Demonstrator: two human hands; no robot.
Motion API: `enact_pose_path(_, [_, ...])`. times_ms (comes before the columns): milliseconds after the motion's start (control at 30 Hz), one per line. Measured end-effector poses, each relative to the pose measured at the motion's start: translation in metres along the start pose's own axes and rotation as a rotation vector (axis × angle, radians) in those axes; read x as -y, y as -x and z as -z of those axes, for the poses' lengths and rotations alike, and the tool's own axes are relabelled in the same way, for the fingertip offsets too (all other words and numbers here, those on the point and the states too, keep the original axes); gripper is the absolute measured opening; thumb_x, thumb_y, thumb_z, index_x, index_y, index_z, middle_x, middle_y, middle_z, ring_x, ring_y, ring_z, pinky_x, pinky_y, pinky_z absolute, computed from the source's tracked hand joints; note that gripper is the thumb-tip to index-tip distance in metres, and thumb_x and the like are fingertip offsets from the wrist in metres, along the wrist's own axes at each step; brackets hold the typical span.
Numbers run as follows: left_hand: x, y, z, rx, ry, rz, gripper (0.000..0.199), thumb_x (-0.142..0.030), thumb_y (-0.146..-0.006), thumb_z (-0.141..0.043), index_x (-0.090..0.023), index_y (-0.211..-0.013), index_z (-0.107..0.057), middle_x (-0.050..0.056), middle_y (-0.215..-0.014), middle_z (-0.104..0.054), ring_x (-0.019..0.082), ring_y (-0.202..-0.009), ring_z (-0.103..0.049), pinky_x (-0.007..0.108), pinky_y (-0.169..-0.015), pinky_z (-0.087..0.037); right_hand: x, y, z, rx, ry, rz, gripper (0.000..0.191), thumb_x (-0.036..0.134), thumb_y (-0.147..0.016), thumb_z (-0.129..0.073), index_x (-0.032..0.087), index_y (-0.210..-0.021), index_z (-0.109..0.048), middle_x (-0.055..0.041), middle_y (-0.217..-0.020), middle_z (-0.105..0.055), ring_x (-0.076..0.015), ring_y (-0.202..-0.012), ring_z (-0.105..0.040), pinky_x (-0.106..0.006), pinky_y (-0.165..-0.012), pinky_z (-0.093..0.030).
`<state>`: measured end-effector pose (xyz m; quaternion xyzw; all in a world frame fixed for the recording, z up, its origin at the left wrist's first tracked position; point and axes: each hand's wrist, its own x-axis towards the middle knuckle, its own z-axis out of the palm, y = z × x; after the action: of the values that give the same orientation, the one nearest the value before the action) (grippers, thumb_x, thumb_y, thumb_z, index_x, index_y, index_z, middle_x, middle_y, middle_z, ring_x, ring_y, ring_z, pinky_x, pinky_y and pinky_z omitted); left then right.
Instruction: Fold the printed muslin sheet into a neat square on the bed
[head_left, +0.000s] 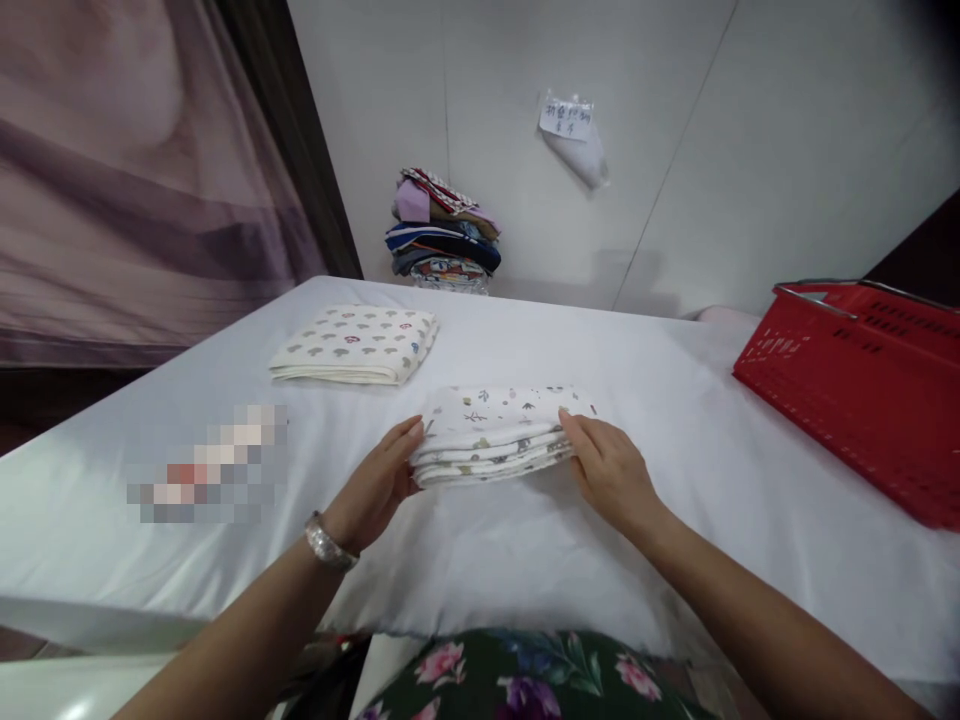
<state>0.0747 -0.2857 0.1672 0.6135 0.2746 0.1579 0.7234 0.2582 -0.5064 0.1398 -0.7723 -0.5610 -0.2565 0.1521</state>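
A white cloth (pixel 495 435) with small plant prints, folded into several layers, is held just over the near part of the table. My left hand (pixel 379 480) grips its left end, thumb on top and the other fingers partly hidden beneath. At the right end my right hand (pixel 611 465) pinches the layers in the same way. The layered edges face me, and the near side looks slightly lifted. Farther back on the left lies another folded cloth (pixel 352 345), cream with grey, red and blue motifs, touched by neither hand.
A white sheet covers the table (pixel 540 560). On the right stands a red plastic basket (pixel 862 390) with metal handles. A blurred-out item (pixel 210 465) lies at left. Behind the table rises a stack of folded clothes (pixel 446 235); a curtain (pixel 150 180) hangs at left.
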Motion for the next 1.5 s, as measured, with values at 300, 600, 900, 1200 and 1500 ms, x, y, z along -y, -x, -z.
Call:
enact_pose_path(300, [0.029,0.010,0.014,0.018,-0.611,-0.403,0.088,-0.036,-0.073,-0.062,-0.029,-0.141,-0.006,0.008,-0.135,-0.041,0.023,-0.115,-0.047,0.041,-0.098,-0.040,-0.006,-0.017,0.004,-0.003,0.020,-0.001,0.061,0.004,-0.079,-0.037,0.016,-0.138,-0.028,-0.0116,-0.115,-0.056,-0.0232,-0.104,-0.051,-0.039,-0.086,-0.045])
enact_pose_path(600, [0.030,-0.031,0.012,-0.314,-0.980,-0.781,0.041,-0.026,-0.074,-0.056,-0.018,-0.115,-0.053,0.012,-0.118,-0.048,0.025,-0.112,-0.047,0.037,-0.092,-0.044,-0.008,-0.026,0.010,-0.018,0.066,0.012,0.057,0.005,-0.079,-0.037,0.014,-0.135,-0.032,-0.0120,-0.114,-0.058,-0.0231,-0.102,-0.053,-0.038,-0.084,-0.044])
enact_pose_path(900, [-0.043,-0.023,-0.040,-0.008,-0.399,-0.687,0.038,-0.034,-0.069,-0.066,-0.018,-0.103,-0.060,0.006,-0.105,-0.063,0.023,-0.099,-0.057,0.035,-0.087,-0.046,-0.045,-0.054,0.081,-0.144,0.259,-0.058,0.053,0.013,-0.079,-0.041,0.014,-0.132,-0.035,-0.0128,-0.116,-0.056,-0.0262,-0.103,-0.052,-0.041,-0.086,-0.041])
enact_pose_path(1200, [-0.007,-0.077,-0.053,0.230,0.203,0.097,0.045,-0.037,-0.070,-0.065,-0.013,-0.107,-0.058,0.012,-0.102,-0.066,0.024,-0.089,-0.062,0.035,-0.075,-0.051,-0.100,-0.114,0.031,0.415,0.176,0.090,0.063,0.013,-0.072,-0.043,0.017,-0.135,-0.033,-0.0093,-0.105,-0.063,-0.0246,-0.092,-0.058,-0.037,-0.081,-0.040])
enact_pose_path(1500, [0.047,-0.151,-0.027,-0.086,-0.107,0.289,0.038,-0.036,-0.060,-0.072,-0.014,-0.089,-0.060,0.010,-0.087,-0.069,0.024,-0.081,-0.064,0.034,-0.068,-0.050,-0.109,-0.125,-0.107,0.774,0.046,-0.026,0.057,0.020,-0.074,-0.045,0.020,-0.131,-0.042,-0.0109,-0.116,-0.060,-0.0255,-0.104,-0.055,-0.037,-0.089,-0.035])
